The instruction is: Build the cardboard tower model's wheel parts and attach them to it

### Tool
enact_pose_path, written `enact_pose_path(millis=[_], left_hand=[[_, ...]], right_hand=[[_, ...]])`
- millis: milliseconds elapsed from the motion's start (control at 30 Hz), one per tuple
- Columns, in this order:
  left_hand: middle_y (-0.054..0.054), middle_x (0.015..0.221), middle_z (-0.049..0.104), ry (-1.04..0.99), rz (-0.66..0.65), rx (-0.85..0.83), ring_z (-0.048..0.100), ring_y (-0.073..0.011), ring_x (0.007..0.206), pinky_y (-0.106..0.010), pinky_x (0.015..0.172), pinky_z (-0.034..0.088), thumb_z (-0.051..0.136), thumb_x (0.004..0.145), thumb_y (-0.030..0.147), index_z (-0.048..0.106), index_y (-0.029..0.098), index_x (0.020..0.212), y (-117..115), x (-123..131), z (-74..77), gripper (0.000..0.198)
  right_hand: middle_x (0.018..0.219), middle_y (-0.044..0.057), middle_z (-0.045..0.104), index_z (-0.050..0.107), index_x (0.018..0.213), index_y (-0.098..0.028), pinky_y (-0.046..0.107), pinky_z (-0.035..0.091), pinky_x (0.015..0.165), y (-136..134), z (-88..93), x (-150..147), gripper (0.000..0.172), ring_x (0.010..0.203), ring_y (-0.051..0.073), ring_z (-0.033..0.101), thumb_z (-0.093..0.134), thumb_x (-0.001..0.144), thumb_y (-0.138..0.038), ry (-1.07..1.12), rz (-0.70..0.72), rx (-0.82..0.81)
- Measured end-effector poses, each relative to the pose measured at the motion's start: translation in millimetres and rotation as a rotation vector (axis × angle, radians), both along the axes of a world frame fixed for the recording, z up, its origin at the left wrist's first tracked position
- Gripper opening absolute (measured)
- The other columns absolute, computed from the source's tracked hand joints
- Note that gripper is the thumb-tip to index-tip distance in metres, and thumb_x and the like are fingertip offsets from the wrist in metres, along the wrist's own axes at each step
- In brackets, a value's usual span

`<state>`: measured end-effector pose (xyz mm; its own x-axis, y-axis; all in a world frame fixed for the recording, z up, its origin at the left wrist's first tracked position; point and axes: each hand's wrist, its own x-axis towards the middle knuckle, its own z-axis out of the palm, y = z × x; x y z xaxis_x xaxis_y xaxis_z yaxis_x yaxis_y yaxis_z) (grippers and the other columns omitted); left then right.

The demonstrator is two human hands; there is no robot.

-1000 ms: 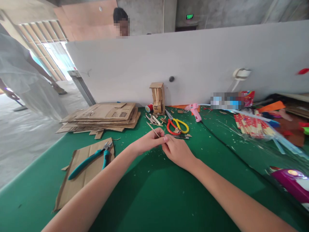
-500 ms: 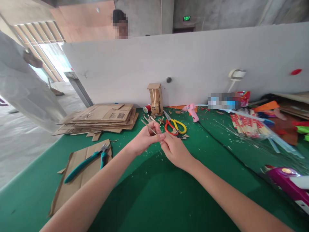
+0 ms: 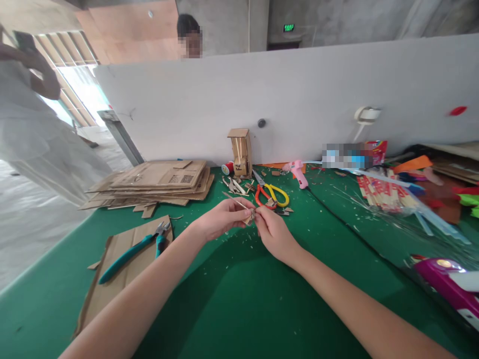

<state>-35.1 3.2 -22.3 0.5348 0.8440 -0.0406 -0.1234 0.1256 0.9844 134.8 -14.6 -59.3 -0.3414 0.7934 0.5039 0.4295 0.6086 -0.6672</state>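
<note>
Left hand: the left hand (image 3: 220, 219) pinches a thin wooden stick (image 3: 235, 201) that slants up and away over the green table (image 3: 232, 299).
Right hand: the right hand (image 3: 275, 230) nips a small cardboard piece (image 3: 249, 218) at the stick's near end, fingertips meeting the left's.
Beyond: scissors (image 3: 272, 195) just behind the hands, cardboard model (image 3: 241, 152) by the partition.
Left side: teal pliers (image 3: 130, 252) lying on a cardboard sheet (image 3: 112, 279).
</note>
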Motion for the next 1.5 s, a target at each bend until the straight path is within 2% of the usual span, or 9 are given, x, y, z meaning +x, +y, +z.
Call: enact_pose_path(millis=[133, 233, 367, 467, 533, 633, 867, 1200, 1500], left_hand=[[0.000, 0.069, 0.059, 0.065, 0.073, 0.063, 0.054, -0.0083, 0.064, -0.022, 0.063, 0.043, 0.073, 0.071, 0.029, 0.059, 0.014, 0.086, 3.0, -0.1, -4.9, 0.026], [-0.003, 0.079, 0.062, 0.106, 0.165, 0.193, 0.059, -0.0124, 0.075, -0.027, 0.071, 0.047, 0.070, 0.073, 0.030, 0.057, 0.014, 0.095, 4.2, 2.3, -7.8, 0.030], [-0.006, 0.090, 0.063, 0.294, 0.247, 0.550, 0.059, -0.0159, 0.083, -0.031, 0.078, 0.047, 0.060, 0.080, 0.026, 0.057, 0.015, 0.097, 2.0, 7.3, -8.3, 0.020], [-0.005, 0.094, 0.061, 0.507, 0.305, 0.869, 0.056, -0.0182, 0.094, -0.034, 0.087, 0.044, 0.055, 0.078, 0.013, 0.057, 0.018, 0.089, -0.1, 8.7, -9.5, 0.012], [-0.005, 0.099, 0.060, 0.588, 0.252, 0.977, 0.054, -0.0189, 0.100, -0.034, 0.091, 0.043, 0.050, 0.075, 0.005, 0.057, 0.019, 0.089, -0.8, 7.4, -10.4, 0.021], [-0.005, 0.103, 0.061, 0.589, 0.191, 0.908, 0.056, -0.0177, 0.100, -0.033, 0.090, 0.044, 0.045, 0.074, 0.002, 0.057, 0.019, 0.097, -1.0, 4.2, -9.9, 0.032], [-0.007, 0.093, 0.067, 0.425, 0.321, 0.715, 0.063, -0.0177, 0.088, -0.030, 0.080, 0.049, 0.057, 0.081, 0.025, 0.063, 0.015, 0.082, -3.1, 5.8, -1.0, 0.011], [-0.007, 0.097, 0.069, 0.520, 0.172, 0.676, 0.063, -0.0190, 0.091, -0.030, 0.084, 0.048, 0.062, 0.078, 0.026, 0.065, 0.015, 0.069, -3.6, -12.4, 19.1, 0.014], [-0.011, 0.101, 0.069, 0.438, 0.107, 0.542, 0.064, -0.0209, 0.095, -0.031, 0.084, 0.049, 0.066, 0.074, 0.026, 0.064, 0.012, 0.068, -1.7, -13.8, 15.9, 0.016]], right_hand=[[0.094, 0.006, 0.059, 0.052, 0.097, -0.019, 0.032, 0.044, 0.072, 5.1, -4.7, 1.2, 0.016, 0.080, 0.017, 0.056, 0.039, 0.090, -0.027, 0.026, -0.053, -0.036], [0.101, 0.007, 0.061, 0.051, 0.108, -0.020, 0.033, 0.048, 0.072, 8.6, -6.4, 0.0, 0.024, 0.081, 0.017, 0.059, 0.042, 0.090, -0.031, 0.187, 0.005, -0.233], [0.102, 0.008, 0.063, 0.054, 0.109, -0.021, 0.032, 0.054, 0.064, 9.2, -3.8, -4.7, 0.029, 0.083, 0.018, 0.063, 0.043, 0.089, -0.039, 0.521, 0.169, -0.572], [0.101, 0.008, 0.065, 0.056, 0.104, -0.020, 0.035, 0.056, 0.068, 11.5, -4.0, -5.7, 0.030, 0.084, 0.019, 0.064, 0.052, 0.084, -0.041, 0.674, 0.188, -0.649], [0.098, 0.007, 0.066, 0.059, 0.097, -0.019, 0.037, 0.056, 0.073, 15.9, -6.4, -3.4, 0.027, 0.086, 0.019, 0.064, 0.059, 0.079, -0.039, 0.677, 0.135, -0.601], [0.090, 0.005, 0.067, 0.062, 0.089, -0.019, 0.039, 0.055, 0.080, 23.6, -9.5, 2.0, 0.021, 0.085, 0.019, 0.065, 0.064, 0.075, -0.035, 0.619, 0.063, -0.480], [0.091, 0.006, 0.068, 0.065, 0.086, -0.020, 0.038, 0.053, 0.081, 19.4, -1.4, 4.8, 0.015, 0.085, 0.019, 0.065, 0.064, 0.076, -0.031, 0.460, -0.002, -0.208], [0.105, 0.008, 0.063, 0.064, 0.096, -0.021, 0.034, 0.053, 0.081, 11.8, 2.0, 7.7, 0.014, 0.096, 0.017, 0.061, 0.053, 0.086, -0.020, 0.074, 0.039, 0.231], [0.105, 0.010, 0.060, 0.061, 0.100, -0.017, 0.032, 0.051, 0.080, 10.6, 10.0, 15.6, 0.019, 0.093, 0.017, 0.060, 0.044, 0.091, -0.016, -0.257, 0.037, 0.448]])
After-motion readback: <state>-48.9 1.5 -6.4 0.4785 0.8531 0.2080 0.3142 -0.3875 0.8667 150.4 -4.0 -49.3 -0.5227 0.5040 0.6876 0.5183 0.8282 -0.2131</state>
